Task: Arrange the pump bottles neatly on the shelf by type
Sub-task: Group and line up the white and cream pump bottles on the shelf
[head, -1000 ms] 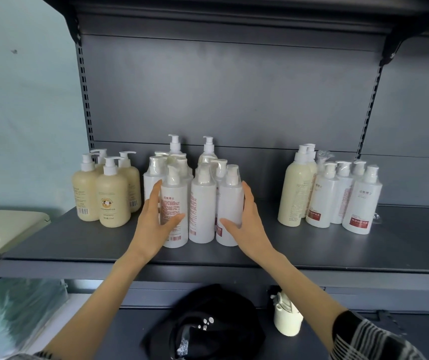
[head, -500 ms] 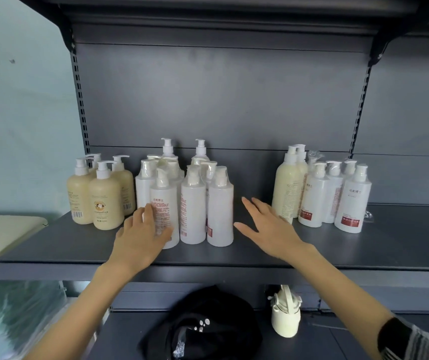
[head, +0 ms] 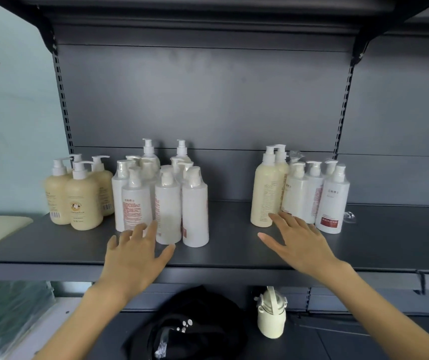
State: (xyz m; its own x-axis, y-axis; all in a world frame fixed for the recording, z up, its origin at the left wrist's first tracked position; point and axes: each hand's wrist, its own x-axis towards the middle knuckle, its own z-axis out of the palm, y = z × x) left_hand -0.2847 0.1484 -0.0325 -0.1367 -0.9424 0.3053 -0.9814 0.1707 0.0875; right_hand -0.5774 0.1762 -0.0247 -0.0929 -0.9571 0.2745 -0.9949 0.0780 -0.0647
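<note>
Both bare forearms rise from the lower corners and converge forward, palms down. The left hand (head: 135,258) is spread open, fingers (head: 148,231) fanned and pointing up and away, thumb splayed out to the right; its wrist is straight and in line with the forearm. The right hand (head: 300,242) is likewise flat and open, fingers stretched forward and to the left, thumb held apart on the inner side, wrist bent slightly inward. Neither hand grips anything; whether the right fingertips touch something ahead cannot be judged from this angle. The two hands are well apart, at about the same height.
</note>
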